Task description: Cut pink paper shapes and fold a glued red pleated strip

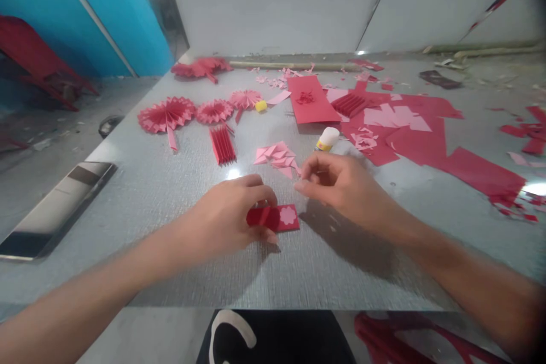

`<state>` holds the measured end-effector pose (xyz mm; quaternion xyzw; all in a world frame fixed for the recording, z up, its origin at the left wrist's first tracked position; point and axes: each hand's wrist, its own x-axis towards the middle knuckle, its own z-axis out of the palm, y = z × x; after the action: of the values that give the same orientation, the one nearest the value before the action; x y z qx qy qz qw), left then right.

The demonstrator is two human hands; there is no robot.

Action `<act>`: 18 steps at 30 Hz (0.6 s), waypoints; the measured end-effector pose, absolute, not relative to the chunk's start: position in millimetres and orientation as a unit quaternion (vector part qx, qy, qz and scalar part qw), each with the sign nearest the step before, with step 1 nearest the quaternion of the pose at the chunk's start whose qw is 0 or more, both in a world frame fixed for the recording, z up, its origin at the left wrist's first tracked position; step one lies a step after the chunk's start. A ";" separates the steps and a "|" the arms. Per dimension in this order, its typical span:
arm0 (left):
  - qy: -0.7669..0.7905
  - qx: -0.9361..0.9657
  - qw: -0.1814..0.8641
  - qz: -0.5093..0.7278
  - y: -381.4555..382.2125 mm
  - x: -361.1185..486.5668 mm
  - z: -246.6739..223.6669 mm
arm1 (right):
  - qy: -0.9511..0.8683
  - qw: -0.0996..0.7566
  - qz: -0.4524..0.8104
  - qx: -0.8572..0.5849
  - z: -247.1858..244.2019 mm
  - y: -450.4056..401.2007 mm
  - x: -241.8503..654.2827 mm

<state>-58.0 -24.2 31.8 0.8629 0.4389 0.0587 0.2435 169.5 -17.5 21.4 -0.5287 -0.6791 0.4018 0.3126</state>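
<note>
A narrow red paper strip (273, 219) lies on the grey table (183, 278), with a pale pink flower shape (288, 215) on its right end. My left hand (234, 210) grips the strip's left part between thumb and fingers. To the right, my right hand (341, 187) hovers with thumb and index finger pinched; whatever may be between them is too small to make out. Just beyond its fingertips sits a pile of folded pink paper pieces (277, 156). A white and yellow glue stick (328, 137) stands behind my right hand.
Pleated paper fans (167, 115) and a folded red piece (222, 145) lie at the back left, near a yellow cap (261, 106). A phone (55, 205) rests at the left edge. Red sheets (418, 139) and scraps spread over the right. A red chair (38, 57) stands beyond.
</note>
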 end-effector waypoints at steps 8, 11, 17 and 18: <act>0.438 0.866 0.237 0.049 -24.7 -54.6 29.1 | -0.729 0.276 0.389 -0.490 17.6 -20.8 169.2; 0.441 0.860 0.248 0.061 -24.6 -54.7 31.6 | -0.743 0.251 0.394 -0.480 17.0 -22.0 168.5; 0.451 0.855 0.242 0.086 -23.9 -55.1 31.9 | -0.771 0.192 0.395 -0.462 21.2 -21.9 169.5; 0.453 0.854 0.239 0.088 -23.4 -55.3 31.4 | -0.779 0.186 0.385 -0.459 21.3 -21.8 169.3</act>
<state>-55.3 -23.4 31.4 0.8541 0.4533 0.0875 0.2394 169.3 -21.8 21.3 -0.4586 -0.7789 0.3850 0.1865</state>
